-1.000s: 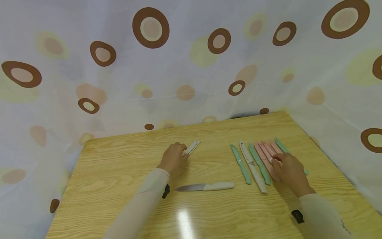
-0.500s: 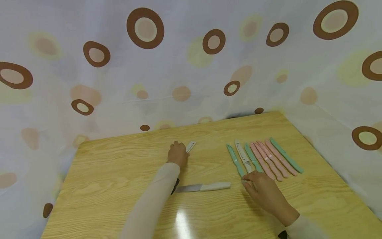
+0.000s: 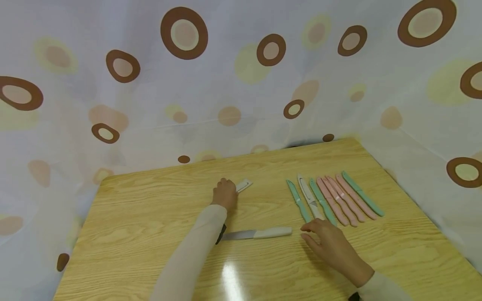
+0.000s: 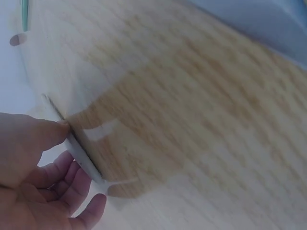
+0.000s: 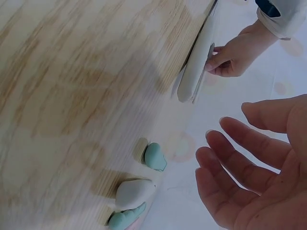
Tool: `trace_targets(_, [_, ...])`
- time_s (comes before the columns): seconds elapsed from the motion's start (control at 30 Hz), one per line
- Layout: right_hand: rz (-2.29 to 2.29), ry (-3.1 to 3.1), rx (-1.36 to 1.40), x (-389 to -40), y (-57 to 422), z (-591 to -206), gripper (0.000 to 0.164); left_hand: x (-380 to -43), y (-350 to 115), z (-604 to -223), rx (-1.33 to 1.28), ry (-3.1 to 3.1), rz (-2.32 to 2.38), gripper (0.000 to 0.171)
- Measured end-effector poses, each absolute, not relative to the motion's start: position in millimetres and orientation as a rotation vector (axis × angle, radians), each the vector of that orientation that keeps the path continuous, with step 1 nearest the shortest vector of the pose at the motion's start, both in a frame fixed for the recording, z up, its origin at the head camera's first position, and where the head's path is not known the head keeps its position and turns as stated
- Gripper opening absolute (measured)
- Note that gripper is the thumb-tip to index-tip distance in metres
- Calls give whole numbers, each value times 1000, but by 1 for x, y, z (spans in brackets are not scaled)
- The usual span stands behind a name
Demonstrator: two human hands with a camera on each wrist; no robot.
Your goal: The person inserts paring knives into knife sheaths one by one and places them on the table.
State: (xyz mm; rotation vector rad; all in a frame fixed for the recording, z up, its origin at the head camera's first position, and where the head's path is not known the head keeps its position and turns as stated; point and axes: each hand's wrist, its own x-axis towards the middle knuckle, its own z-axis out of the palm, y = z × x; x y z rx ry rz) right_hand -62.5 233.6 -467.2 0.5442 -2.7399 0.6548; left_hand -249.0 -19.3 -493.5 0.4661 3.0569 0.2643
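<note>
My left hand pinches a white knife sheath at the tabletop; in the left wrist view, thumb and fingers lie on either side of the thin sheath. Below it lies a knife with a white handle and bare metal blade, its tip hidden behind the left forearm. My right hand hovers with parted, relaxed fingers, holding nothing, between that handle and a row of knives. It covers the handle end of the white sheathed knife. On either side of that one lie green knives.
Several pink knives continue the row, with a green knife at its right end. Everything lies on a wood-grain table. A patterned cloth hangs behind and along the right side.
My right hand has moved left and nearer to me, off the pink knives and past the white sheathed one. My left hand stays at the sheath, which has turned slightly.
</note>
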Motion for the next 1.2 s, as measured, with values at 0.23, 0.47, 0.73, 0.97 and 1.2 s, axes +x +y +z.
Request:
trace_targets(0.23, [686,-2696,578,-66,223,-465,14,-240,-30,-474,793,3061,264,29])
trace_targets(0.47, [675,-2669,601,-77,210,-459,17,-225,-65,-446,1255,3236,275,27])
trace_targets(0.73, [669,-2766,663,-91,188,-458,19,-191,-108,-425,1524,3165,595,29])
trace_targets(0.97, [591,-2875,776,-102,172,-463,25,-171,-125,-422,1519,3103,636,29])
trace_targets(1.2, [587,-2939,862,-112,162,-472,31,-166,-131,-430,1564,3095,622,29])
